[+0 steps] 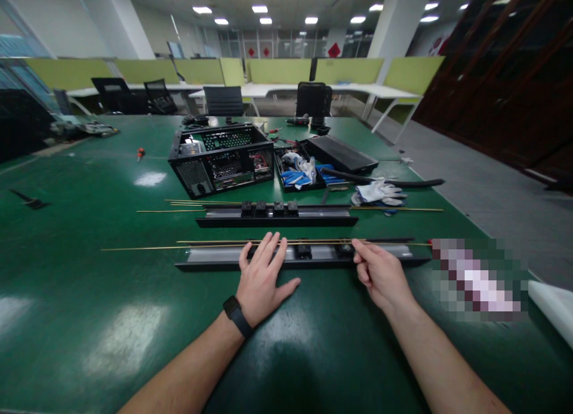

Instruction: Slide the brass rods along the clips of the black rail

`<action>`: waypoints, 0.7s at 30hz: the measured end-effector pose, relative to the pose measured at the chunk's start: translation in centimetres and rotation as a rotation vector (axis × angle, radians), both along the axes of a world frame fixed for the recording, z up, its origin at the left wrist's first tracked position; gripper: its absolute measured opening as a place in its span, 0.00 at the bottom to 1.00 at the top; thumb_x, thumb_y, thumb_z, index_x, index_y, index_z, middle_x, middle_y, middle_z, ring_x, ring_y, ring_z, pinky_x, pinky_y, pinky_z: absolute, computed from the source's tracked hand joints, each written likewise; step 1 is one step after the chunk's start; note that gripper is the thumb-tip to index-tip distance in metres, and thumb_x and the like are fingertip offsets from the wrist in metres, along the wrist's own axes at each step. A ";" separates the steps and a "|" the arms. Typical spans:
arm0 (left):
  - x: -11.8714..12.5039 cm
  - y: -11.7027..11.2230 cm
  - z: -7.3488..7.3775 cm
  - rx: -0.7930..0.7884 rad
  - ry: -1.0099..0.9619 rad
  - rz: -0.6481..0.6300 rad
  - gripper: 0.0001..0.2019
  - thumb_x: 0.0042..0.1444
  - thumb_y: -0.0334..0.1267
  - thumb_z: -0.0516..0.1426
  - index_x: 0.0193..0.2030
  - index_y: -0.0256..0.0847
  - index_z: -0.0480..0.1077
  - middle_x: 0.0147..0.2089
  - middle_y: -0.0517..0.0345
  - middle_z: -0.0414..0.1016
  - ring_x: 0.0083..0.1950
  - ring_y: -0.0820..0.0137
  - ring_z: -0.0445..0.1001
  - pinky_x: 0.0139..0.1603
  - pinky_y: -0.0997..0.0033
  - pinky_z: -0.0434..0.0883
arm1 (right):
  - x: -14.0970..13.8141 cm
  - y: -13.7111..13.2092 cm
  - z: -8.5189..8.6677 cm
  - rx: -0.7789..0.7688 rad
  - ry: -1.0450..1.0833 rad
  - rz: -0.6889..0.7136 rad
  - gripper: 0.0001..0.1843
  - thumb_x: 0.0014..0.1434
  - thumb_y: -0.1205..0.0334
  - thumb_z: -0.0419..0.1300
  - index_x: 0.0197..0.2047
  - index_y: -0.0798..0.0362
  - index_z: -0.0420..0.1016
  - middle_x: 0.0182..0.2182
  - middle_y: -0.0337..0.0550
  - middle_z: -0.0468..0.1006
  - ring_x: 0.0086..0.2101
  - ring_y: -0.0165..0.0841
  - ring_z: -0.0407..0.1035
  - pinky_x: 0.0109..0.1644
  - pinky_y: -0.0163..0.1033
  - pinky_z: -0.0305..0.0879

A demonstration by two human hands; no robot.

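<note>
A long black power-strip housing (215,258) lies across the green table (89,294) just in front of me, with black socket modules (304,251) set in it and thin brass rods (147,247) running along its far edge. My left hand (262,280), with a black wristband, lies flat on the housing, fingers spread. My right hand (380,275) is curled, with its fingertips pinched on the housing's edge near another socket module (344,250). A second housing (277,217) with several socket modules and more brass rods lies parallel behind it.
An open black computer case (221,158) stands further back. To its right are a black tray (298,172) with blue and white items, a black flat box (342,153), white gloves (378,193) and a black hose (403,182). Office desks and chairs stand beyond the table.
</note>
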State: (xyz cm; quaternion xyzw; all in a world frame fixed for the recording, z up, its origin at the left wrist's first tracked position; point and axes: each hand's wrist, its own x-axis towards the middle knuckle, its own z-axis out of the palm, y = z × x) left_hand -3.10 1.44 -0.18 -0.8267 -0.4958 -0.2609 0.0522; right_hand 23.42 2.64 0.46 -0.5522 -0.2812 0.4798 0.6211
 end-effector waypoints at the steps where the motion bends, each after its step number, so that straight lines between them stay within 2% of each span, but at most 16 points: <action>1: 0.0 0.0 0.0 -0.001 -0.001 -0.001 0.35 0.60 0.54 0.57 0.71 0.42 0.58 0.73 0.46 0.57 0.73 0.52 0.56 0.72 0.46 0.42 | 0.0 0.0 0.0 0.001 0.001 0.000 0.21 0.46 0.50 0.75 0.26 0.57 0.72 0.20 0.37 0.71 0.10 0.19 0.55 0.09 0.26 0.41; 14: 0.0 0.0 0.1 -0.013 0.000 0.000 0.35 0.60 0.52 0.58 0.71 0.43 0.58 0.73 0.45 0.57 0.73 0.52 0.56 0.72 0.46 0.42 | -0.2 0.0 0.3 0.008 0.061 -0.048 0.20 0.46 0.53 0.75 0.25 0.56 0.70 0.20 0.36 0.70 0.10 0.20 0.56 0.08 0.26 0.43; 21: 0.0 -0.1 0.1 -0.017 -0.004 -0.005 0.35 0.61 0.54 0.57 0.71 0.43 0.57 0.73 0.45 0.57 0.73 0.53 0.56 0.72 0.45 0.41 | -0.1 0.0 0.1 -0.001 -0.005 0.005 0.21 0.48 0.51 0.75 0.25 0.57 0.71 0.19 0.36 0.71 0.10 0.19 0.55 0.09 0.26 0.41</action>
